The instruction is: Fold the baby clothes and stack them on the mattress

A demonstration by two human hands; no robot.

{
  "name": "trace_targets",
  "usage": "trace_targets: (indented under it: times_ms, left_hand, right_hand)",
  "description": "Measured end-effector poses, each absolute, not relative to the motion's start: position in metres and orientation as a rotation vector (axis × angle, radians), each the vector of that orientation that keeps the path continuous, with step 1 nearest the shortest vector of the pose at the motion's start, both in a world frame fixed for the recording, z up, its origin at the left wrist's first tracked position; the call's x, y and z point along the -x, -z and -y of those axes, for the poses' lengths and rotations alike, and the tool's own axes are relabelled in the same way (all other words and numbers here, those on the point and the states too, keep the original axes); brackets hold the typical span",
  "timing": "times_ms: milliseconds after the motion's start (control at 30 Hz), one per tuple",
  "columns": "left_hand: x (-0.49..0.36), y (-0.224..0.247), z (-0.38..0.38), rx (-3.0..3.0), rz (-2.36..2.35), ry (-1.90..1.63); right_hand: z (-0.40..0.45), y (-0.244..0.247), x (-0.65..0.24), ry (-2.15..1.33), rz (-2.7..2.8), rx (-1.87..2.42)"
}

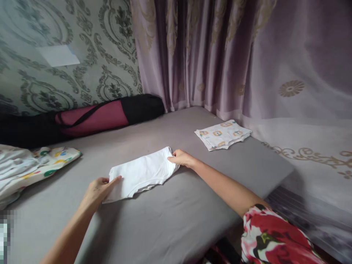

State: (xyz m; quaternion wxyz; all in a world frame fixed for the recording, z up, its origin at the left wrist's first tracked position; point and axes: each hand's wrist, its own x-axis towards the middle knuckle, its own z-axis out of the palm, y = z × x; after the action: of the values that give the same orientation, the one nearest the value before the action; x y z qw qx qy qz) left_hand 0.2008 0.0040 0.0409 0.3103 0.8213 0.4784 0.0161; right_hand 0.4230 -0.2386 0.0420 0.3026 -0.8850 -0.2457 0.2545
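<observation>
A folded white garment [143, 172] lies across the middle of the grey bed surface [170, 220]. My left hand [100, 189] grips its left end, with the thumb on top and the other fingers partly hidden beneath the cloth. At the garment's upper right end, my right hand [181, 158] pinches the edge between thumb and fingers. Beyond my right hand, to the right, rests a folded stack of white cloth with an orange and green print [222, 135], touched by neither hand.
A pile of patterned cloth [41, 167] lies at the left. Along the patterned wall stretches a long black and maroon bag [96, 117]. Purple curtains [203, 55] hang behind the far and right edges of the bed.
</observation>
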Motion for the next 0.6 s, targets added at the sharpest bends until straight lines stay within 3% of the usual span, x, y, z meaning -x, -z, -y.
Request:
trace_targets:
  times_ms: [167, 367, 600]
  left_hand:
    - [-0.202, -0.05, 0.002, -2.001, -1.206, -0.116]
    - [-0.229, -0.089, 0.022, -1.888, -1.198, -0.21]
    - [-0.291, -0.131, 0.066, -1.921, -0.63, -0.286]
  right_hand:
    - [0.24, -0.046, -0.425, -0.962, 0.452, 1.987]
    - [0.259, -0.056, -0.431, -0.939, 0.48, 1.923]
    - [0.325, -0.075, -0.473, -0.669, 0.392, 1.888]
